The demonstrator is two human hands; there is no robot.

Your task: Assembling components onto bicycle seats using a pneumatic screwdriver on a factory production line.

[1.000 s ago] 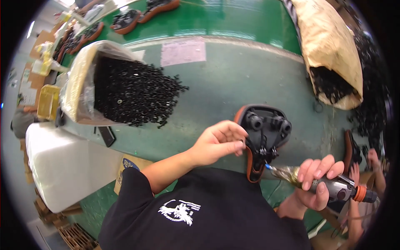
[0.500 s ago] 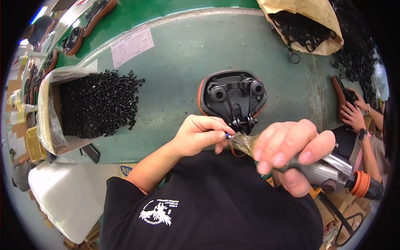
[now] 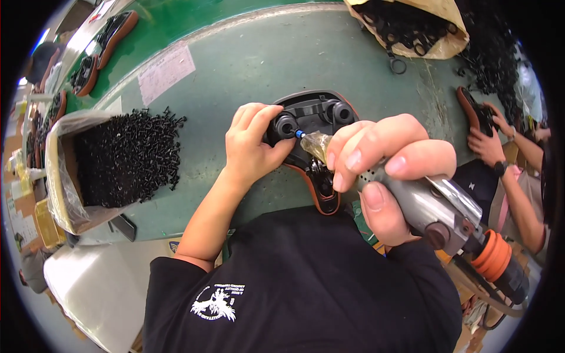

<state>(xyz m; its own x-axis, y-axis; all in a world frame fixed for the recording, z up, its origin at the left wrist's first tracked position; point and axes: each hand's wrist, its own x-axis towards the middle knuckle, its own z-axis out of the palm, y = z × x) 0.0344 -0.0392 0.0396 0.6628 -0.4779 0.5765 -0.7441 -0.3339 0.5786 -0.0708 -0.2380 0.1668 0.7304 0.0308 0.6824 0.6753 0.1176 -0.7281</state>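
My left hand (image 3: 254,147) clamps the saddle (image 3: 312,147), centre bench, keeping it steady; my right hand (image 3: 382,170) grips the driver (image 3: 435,206), tip at a socket. Screws (image 3: 126,156) lie at nine o'clock, within reach.

Screw pile (image 3: 126,159) left of saddle (image 3: 312,117), apparently apart.

Person is wearing a black short-sleeved T-shirt (image 3: 306,282) bearing a small white printed emblem (image 3: 216,302); forearms are showing bare.
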